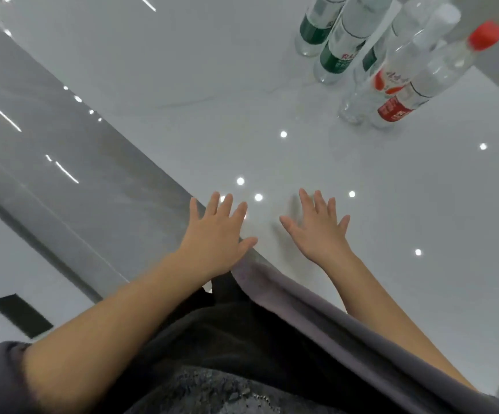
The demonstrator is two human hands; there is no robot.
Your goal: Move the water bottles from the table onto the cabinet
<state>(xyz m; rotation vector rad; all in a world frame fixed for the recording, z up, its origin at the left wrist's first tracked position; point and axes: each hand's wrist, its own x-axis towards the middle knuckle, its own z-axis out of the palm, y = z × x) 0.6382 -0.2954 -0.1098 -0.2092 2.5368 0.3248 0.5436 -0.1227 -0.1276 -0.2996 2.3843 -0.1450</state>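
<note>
Five water bottles [341, 50] stand clustered upright at the far right of the white bench [242, 94]: three green-labelled, two red-labelled. The left hand [215, 231] and right hand [320, 231] lie released, fingers spread, near the bench's edge, well apart from the bottles.

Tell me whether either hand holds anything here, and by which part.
Nothing is held. The left hand and right hand are spread open at the edge of the table; the water bottles stand untouched farther away.
</note>
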